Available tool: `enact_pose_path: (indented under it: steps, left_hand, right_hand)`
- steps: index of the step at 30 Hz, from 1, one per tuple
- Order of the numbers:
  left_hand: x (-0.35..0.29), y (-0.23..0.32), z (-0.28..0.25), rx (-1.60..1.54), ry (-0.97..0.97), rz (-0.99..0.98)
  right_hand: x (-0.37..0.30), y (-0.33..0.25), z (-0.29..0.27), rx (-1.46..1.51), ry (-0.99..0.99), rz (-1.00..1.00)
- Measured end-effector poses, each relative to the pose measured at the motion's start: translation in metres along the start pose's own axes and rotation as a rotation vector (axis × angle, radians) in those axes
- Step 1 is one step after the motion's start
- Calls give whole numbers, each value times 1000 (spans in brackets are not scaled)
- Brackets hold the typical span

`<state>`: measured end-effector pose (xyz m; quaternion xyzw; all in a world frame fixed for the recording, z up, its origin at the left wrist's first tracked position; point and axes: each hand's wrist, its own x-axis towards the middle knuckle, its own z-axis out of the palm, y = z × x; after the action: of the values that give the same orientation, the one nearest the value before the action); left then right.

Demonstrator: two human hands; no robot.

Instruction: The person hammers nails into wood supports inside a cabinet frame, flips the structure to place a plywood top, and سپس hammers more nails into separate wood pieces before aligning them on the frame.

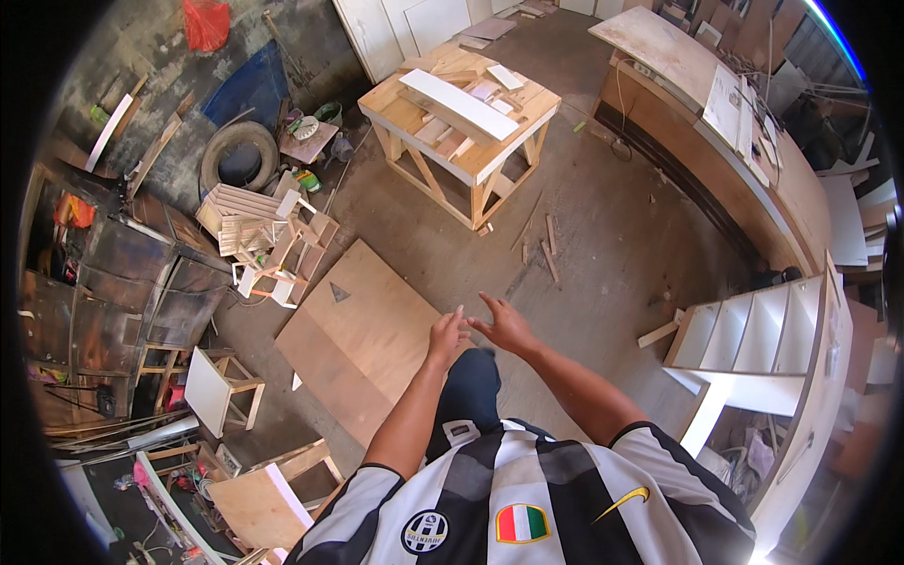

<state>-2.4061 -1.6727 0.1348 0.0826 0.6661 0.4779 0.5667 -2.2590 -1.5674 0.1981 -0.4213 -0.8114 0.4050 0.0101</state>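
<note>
My left hand [446, 336] is held out in front of my body, above the edge of a plywood sheet [372, 301] that lies on the floor. Close beside it, my right hand [505, 326] reaches out over the bare floor. Fingers on both hands are stretched forward, and I see nothing held in either. The two hands nearly meet; whether their fingertips touch, I cannot tell. On the sheet lies a small grey triangular piece [339, 293].
Ahead stands a wooden workbench [452, 160] carrying a white board [459, 104] and offcuts. A long counter [706, 141] and a white shelf unit [753, 325] line the right. Stacked wooden frames [273, 231], a tire [238, 155] and a small white-topped table [212, 391] stand left. Loose sticks [550, 250] lie ahead.
</note>
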Motion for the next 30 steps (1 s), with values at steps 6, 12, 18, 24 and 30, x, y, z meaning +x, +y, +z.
enact_pose_path:
  steps: [6, 12, 18, 24, 30]
  left_hand:
    - [93, 68, 74, -27, -56, -39]
    - [231, 138, 154, -61, -143, -126]
    - [322, 220, 191, -6, -45, -97]
    - [387, 243, 186, -135, 129, -147]
    - [446, 245, 184, -237, 394, -253]
  right_hand:
    - [93, 44, -92, 4, 42, -41]
    - [228, 98, -189, -112, 8, -47]
    - [322, 120, -257, -50, -84, 27]
    - [429, 162, -281, -28, -195, -13]
    - [528, 198, -316, 42, -333, -60]
